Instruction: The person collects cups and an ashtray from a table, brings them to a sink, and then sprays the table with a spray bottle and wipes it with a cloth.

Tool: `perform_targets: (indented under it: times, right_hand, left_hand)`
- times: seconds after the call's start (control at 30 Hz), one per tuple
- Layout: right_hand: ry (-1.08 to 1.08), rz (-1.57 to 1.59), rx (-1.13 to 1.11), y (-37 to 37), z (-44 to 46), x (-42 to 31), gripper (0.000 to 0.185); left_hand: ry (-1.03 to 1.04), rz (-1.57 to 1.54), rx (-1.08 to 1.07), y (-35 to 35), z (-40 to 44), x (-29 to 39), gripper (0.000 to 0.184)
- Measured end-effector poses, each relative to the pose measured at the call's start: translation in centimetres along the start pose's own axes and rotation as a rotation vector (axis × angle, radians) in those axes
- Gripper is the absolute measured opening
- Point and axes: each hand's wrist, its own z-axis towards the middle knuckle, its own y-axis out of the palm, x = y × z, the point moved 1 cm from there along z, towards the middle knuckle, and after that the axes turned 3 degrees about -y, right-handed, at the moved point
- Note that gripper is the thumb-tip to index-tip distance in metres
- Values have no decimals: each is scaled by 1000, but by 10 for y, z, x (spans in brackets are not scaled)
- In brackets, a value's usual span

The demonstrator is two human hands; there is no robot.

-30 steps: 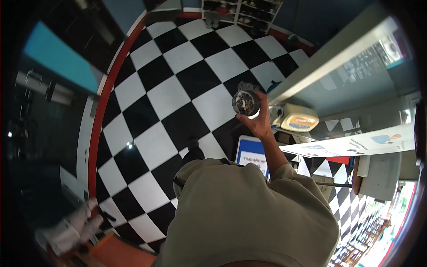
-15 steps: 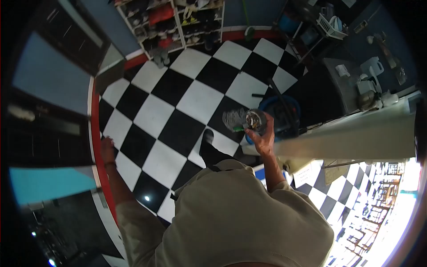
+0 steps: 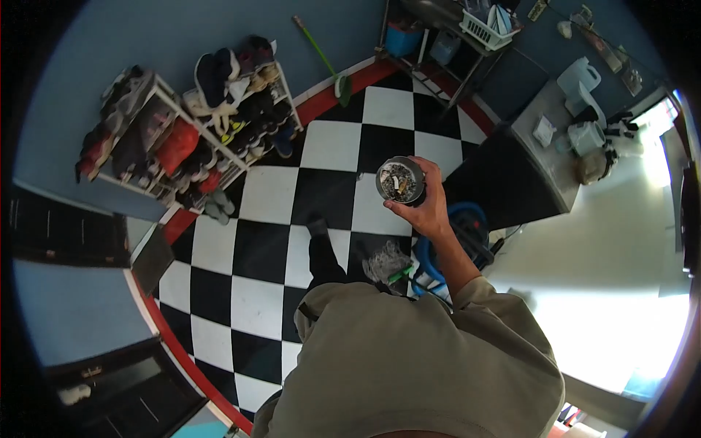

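Smooth floor tiles (image 3: 269,193); matt cloth shirt (image 3: 409,358); smooth-walled container (image 3: 420,180); rough, gritty ash (image 3: 398,184); slatted plastic basket (image 3: 482,32)

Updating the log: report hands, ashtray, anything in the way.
Right hand holds ashtray, cigarette butts inside. Left hand out of view. Nothing over the ashtray; dark counter ahead, right.

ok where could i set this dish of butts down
Bare floor lies between the shoe rack and the counter. The counter has a small bare patch between its front edge, the white packet and plastic containers. The shoe rack is packed.
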Motion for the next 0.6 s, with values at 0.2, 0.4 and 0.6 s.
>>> perform_targets:
  times: [0.2,0.4,0.6]
  right_hand:
    - [91,-239,112,43,148,87,88]
    - [123,-360,212,38,281,119,90]
    - [228,-404,296,58,391,234,86]
  left_hand:
    - [99,182,-16,-30,53,319,33]
    - [679,484,-190,80,-24,891,34]
    - [1753,424,-346,264,-393,1185,33]
